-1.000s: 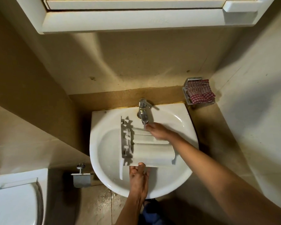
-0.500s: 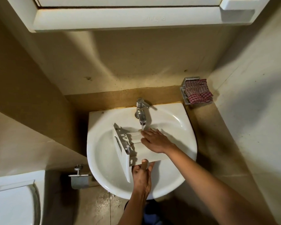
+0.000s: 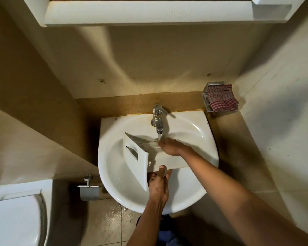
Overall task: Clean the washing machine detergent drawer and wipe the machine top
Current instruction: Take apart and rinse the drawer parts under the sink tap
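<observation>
Detergent drawer [image 3: 171, 160] spans the sink [image 3: 190, 126] left-right, its front facing left.

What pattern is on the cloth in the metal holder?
The cloth is red-and-white checked; head view.

The left hand [image 3: 158, 187] shows only its thumb on the near wall of the detergent drawer [image 3: 169, 161]; its fingers lie hidden beneath. The right hand [image 3: 172, 147] covers the drawer's compartments, and its fingertips blur in the water from the tap [image 3: 157, 121], so whether it grips or merely touches cannot be told. The toilet [image 3: 14, 219] is cut off at left and below, the cabinet [image 3: 149, 13] above. The cabinet's embossed lettering is unreadable. A checked cloth [image 3: 222, 98] covers most of its metal holder [image 3: 205, 102].
</observation>
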Available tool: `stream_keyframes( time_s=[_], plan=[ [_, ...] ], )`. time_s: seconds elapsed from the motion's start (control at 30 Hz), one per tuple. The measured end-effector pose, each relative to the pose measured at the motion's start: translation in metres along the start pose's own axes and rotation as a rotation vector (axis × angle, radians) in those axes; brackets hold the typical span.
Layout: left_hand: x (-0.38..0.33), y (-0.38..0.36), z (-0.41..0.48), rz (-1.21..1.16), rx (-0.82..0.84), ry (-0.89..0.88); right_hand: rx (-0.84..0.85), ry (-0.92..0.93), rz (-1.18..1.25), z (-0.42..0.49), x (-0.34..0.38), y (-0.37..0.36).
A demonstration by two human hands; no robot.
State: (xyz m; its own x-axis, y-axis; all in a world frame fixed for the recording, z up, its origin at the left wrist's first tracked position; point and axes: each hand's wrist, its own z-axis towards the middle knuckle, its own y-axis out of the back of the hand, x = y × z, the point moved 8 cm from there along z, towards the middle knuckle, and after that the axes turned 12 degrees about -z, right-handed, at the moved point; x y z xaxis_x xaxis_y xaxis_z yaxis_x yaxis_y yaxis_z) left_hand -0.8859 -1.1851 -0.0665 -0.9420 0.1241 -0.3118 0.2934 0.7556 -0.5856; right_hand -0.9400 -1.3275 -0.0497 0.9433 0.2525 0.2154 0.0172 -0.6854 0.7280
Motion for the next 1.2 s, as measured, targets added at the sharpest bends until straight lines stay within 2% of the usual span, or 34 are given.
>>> stream_keyframes(
  time_s=[0.07,0.17,0.3,0.4,0.5,0.57,0.63,0.77,0.87,0.97,1.03,1.13,1.2],
  plan=[
    [-0.001,-0.003,0.003,-0.011,-0.009,0.013,0.0,0.032,-0.005,0.004,0.011,0.003],
    [-0.003,-0.003,0.004,0.016,-0.024,0.02,-0.082,0.197,-0.011,-0.01,0.03,0.004],
    [-0.005,-0.001,0.003,0.037,0.004,0.013,-0.201,0.356,0.049,-0.03,0.02,0.004],
    [-0.005,-0.003,0.0,0.045,0.019,0.02,-0.248,0.158,0.385,-0.011,-0.012,0.01],
    [-0.008,-0.009,-0.004,0.023,0.006,0.006,-0.231,-0.049,0.901,0.012,-0.029,0.015],
    [-0.008,-0.009,-0.004,0.036,0.013,0.003,-0.126,-0.054,1.173,0.021,-0.023,0.017],
    [-0.008,-0.009,-0.001,0.064,0.017,0.01,-0.072,-0.041,1.212,0.022,-0.016,0.019],
    [-0.009,-0.004,0.002,0.077,-0.007,0.002,-0.058,-0.068,1.135,0.014,-0.009,0.008],
    [-0.008,-0.002,0.001,0.095,-0.011,0.001,-0.05,0.046,0.939,0.0,0.007,0.006],
    [-0.009,-0.007,0.002,0.117,-0.004,0.012,-0.123,0.225,0.33,-0.024,0.037,0.003],
    [-0.01,-0.01,0.003,0.137,0.001,0.019,-0.273,0.334,0.029,-0.039,0.052,-0.001],
    [-0.011,-0.01,0.0,0.125,0.018,0.013,-0.383,0.457,-0.043,-0.051,0.045,-0.009],
    [-0.012,-0.009,-0.003,0.089,0.007,-0.003,-0.42,0.396,-0.048,-0.048,0.019,-0.009]
  ],
)
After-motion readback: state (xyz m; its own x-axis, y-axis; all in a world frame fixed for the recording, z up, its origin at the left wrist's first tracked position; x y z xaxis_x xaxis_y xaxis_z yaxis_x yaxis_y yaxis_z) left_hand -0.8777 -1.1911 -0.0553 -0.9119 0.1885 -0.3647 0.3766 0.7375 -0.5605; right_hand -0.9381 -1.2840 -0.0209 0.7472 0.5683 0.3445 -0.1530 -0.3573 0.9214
